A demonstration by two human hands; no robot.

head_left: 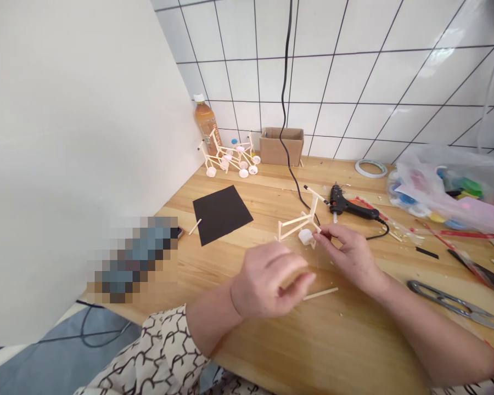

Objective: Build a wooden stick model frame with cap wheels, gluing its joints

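Observation:
A small frame of thin wooden sticks point(298, 219) with a white bottle cap point(305, 236) as a wheel stands on the wooden table point(271, 340). My right hand point(349, 249) pinches the frame right beside the cap, fingers closed on it. Nearer to me, my left hand point(271, 282) hovers with its fingers curled together; what they hold, if anything, is hidden. A loose wooden stick point(320, 294) lies on the table just right of that hand.
A black glue gun point(348, 206) with its cord lies behind the frame. Finished stick models point(230, 156), a drink bottle point(206, 123) and a cardboard box point(280, 145) stand at the back. Black card point(222, 213), tape roll point(370, 168), bag of caps point(448, 189), scissors point(453, 304).

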